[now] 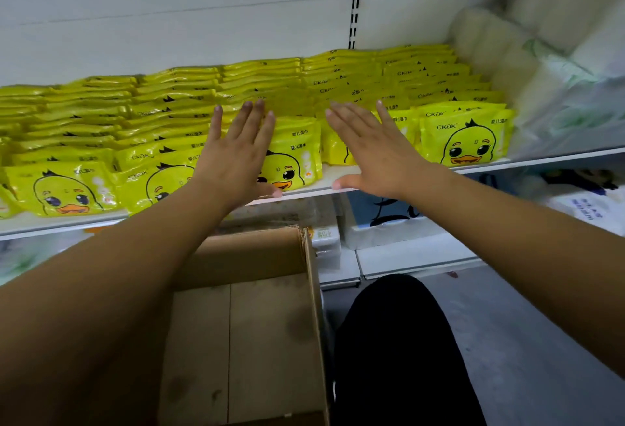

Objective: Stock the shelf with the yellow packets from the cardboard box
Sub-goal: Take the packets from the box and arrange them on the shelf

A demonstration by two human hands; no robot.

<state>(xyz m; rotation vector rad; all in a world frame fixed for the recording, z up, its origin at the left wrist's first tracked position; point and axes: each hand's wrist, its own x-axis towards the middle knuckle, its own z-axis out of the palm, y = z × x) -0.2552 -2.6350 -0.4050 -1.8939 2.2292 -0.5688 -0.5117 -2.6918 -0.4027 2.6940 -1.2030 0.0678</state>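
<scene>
Rows of yellow packets (470,141), each printed with a cartoon duck face and the letters CKAK, fill the white shelf (527,162) that runs from 9 o'clock to 3 o'clock. They stand upright, packed one behind another in several files that reach back to the white back panel (169,19). The left hand (236,151) is spread flat just left of centre, fingers straight and apart. Its palm faces the front packet of a middle file and its thumb reaches down to the shelf's front edge. The right hand (375,151) is just right of centre, equally flat and released, with its fingers fanned toward 11 o'clock over the next file and its thumb at the shelf lip. Neither hand grasps anything, and whether the palms actually press on the packets cannot be told. The two hands are near each other but apart, with one duck packet showing between them. At 6 o'clock, below the shelf, sits the open cardboard box (257,256), with its brown bottom flaps showing and the left forearm crossing over its near corner. A knee in black fabric (395,341) is at 5 o'clock, just beside the box's right wall. At 2 o'clock, bulky white bagged packs (558,63) stand at the right end of the shelf. A black-slotted upright (355,3) runs down the back panel at 12 o'clock.
</scene>
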